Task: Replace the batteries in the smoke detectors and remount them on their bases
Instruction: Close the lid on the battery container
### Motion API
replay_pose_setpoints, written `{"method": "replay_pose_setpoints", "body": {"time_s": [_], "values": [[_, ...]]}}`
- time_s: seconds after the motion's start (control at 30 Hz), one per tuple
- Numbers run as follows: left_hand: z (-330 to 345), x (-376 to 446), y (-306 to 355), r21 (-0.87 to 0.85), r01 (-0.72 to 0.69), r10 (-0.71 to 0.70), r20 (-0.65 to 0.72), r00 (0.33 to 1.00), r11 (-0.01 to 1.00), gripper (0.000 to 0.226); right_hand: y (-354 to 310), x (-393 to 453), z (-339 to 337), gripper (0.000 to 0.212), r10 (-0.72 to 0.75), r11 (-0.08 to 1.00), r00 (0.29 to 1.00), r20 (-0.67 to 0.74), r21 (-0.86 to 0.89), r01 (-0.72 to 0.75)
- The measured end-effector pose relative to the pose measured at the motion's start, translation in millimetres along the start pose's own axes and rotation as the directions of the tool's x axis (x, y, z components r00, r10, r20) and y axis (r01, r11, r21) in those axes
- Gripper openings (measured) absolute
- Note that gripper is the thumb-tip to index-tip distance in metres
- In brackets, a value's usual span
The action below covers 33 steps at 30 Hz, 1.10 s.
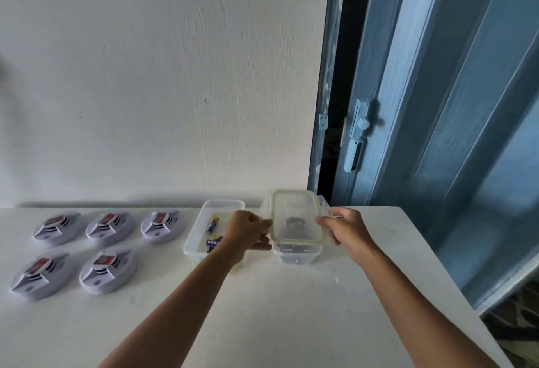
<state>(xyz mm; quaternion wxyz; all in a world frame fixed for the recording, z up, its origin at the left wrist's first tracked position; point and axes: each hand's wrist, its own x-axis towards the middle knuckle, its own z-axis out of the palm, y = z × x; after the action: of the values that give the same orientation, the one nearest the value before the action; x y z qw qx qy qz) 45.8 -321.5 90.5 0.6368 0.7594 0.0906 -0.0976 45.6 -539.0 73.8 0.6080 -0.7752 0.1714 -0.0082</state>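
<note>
Several white smoke detectors (109, 227) with red labels lie in two rows on the left of the white table (291, 309). An open clear box (204, 222) holds blue batteries (212, 225). To its right stands a clear lidded container (294, 254) with dark items inside. My left hand (248, 230) grips the left edge of its green-rimmed lid (296, 219). The lid's right edge is gripped by my right hand (345, 227). The lid sits tilted over the container.
A white wall rises behind the table. A blue door (437, 105) with a handle stands to the right, beyond the table's right edge. The near part of the table is bare.
</note>
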Motion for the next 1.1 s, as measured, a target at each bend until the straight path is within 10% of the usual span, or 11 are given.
{"method": "replay_pose_setpoints", "body": {"time_s": [0.37, 0.5, 0.67, 0.9, 1.1], "values": [[12.1, 4.8, -20.9, 0.413, -0.061, 0.088, -0.048, 0.995, 0.909, 0.058, 22.8, 9.2, 5.7, 0.065, 0.054, 0.991, 0.998, 0.028, -0.122, -0.051], [13.9, -3.3, -20.8, 0.813, -0.297, 0.394, 0.092, 0.914, 0.500, 0.062, 10.7, -2.4, -0.2, 0.078, -0.238, 0.836, 0.966, 0.101, -0.484, 0.257], [14.8, -4.8, -28.7, 0.676, -0.703, 0.443, 0.573, 0.689, 0.221, 0.070, -13.3, -29.0, 0.5, 0.085, -0.176, 0.546, 0.806, 0.566, -0.625, 0.558], [22.7, 6.4, -52.1, 0.724, -0.685, 0.558, 0.535, 0.635, 0.085, 0.063, 7.0, -25.4, 14.1, 0.077, -0.362, 0.383, 0.798, 0.482, -0.703, 0.599], [20.8, 8.3, -46.6, 0.692, -0.708, 0.523, 0.556, 0.646, 0.141, 0.055, -8.6, -2.2, 6.8, 0.049, -0.326, 0.598, 0.828, 0.456, -0.579, 0.554]]}}
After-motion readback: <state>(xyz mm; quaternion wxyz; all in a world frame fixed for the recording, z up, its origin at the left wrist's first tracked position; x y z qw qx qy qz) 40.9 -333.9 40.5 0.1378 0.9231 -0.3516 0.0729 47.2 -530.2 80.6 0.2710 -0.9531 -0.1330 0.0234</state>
